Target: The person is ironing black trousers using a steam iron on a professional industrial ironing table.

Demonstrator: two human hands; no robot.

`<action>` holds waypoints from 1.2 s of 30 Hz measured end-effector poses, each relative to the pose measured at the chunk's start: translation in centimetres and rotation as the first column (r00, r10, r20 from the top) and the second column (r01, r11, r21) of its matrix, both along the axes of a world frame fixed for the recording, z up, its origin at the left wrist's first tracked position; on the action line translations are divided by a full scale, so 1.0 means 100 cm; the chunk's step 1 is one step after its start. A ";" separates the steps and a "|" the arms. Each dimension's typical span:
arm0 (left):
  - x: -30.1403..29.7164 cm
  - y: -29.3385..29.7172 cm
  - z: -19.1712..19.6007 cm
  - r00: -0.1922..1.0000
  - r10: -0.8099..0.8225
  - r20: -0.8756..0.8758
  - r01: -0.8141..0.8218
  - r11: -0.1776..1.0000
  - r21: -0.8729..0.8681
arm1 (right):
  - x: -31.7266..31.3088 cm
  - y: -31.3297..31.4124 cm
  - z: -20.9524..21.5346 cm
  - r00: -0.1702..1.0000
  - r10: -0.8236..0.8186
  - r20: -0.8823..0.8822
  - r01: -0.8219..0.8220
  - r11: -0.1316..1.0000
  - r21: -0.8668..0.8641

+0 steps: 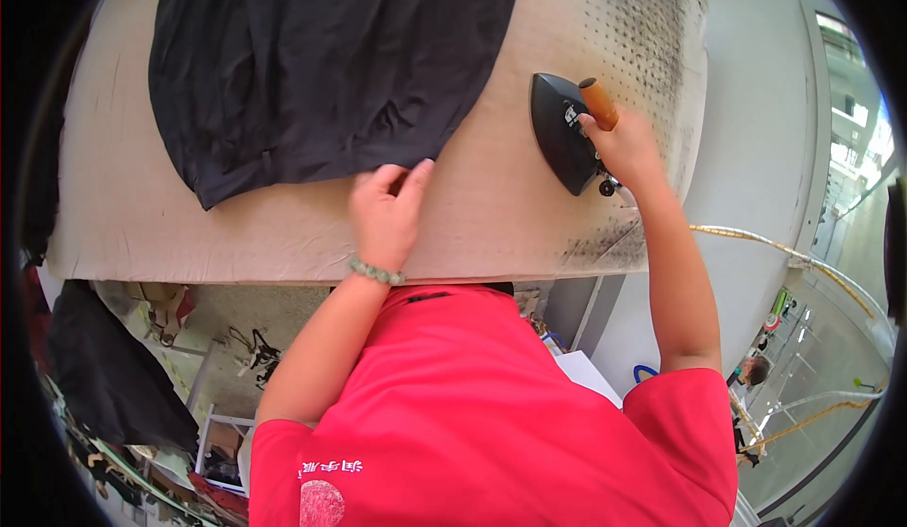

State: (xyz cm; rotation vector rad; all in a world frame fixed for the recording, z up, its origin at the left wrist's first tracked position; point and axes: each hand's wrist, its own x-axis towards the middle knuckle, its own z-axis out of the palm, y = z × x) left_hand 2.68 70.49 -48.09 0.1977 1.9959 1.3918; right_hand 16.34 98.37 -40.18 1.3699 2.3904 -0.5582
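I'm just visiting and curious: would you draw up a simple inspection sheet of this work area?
Surface: pale table, dark-stained at upper and lower right.
Job's things: black garment, slightly rumpled; black iron with an orange-brown handle, apart from the garment.
Clutter: dark items below the table, kind unclear; dark cloth at left.
Hands: left hand at the garment's near edge, blurred, grip unclear; right hand has its fingers around the handle.
Cables: yellow-and-white line at right; any link to the iron is hidden.
Surroundings: pale wall; another person far off, lower right.
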 end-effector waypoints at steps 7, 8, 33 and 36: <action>-0.028 0.009 0.008 0.892 0.262 0.368 -0.338 0.928 0.159 | 0.013 0.001 -0.009 0.997 -0.032 -0.065 0.035 0.998 0.051; -0.027 0.010 0.005 0.869 0.263 0.418 -0.339 0.934 0.117 | 0.012 0.001 -0.008 0.997 -0.036 -0.069 0.039 0.998 0.044; -0.095 -0.135 -0.003 0.801 0.478 0.360 -0.553 0.821 0.143 | -0.213 -0.157 0.024 0.678 0.600 -0.424 -0.542 0.799 0.262; -0.096 -0.143 0.002 0.787 0.450 0.422 -0.555 0.816 0.165 | -0.237 -0.185 0.013 0.406 0.831 -0.380 -0.849 0.497 0.179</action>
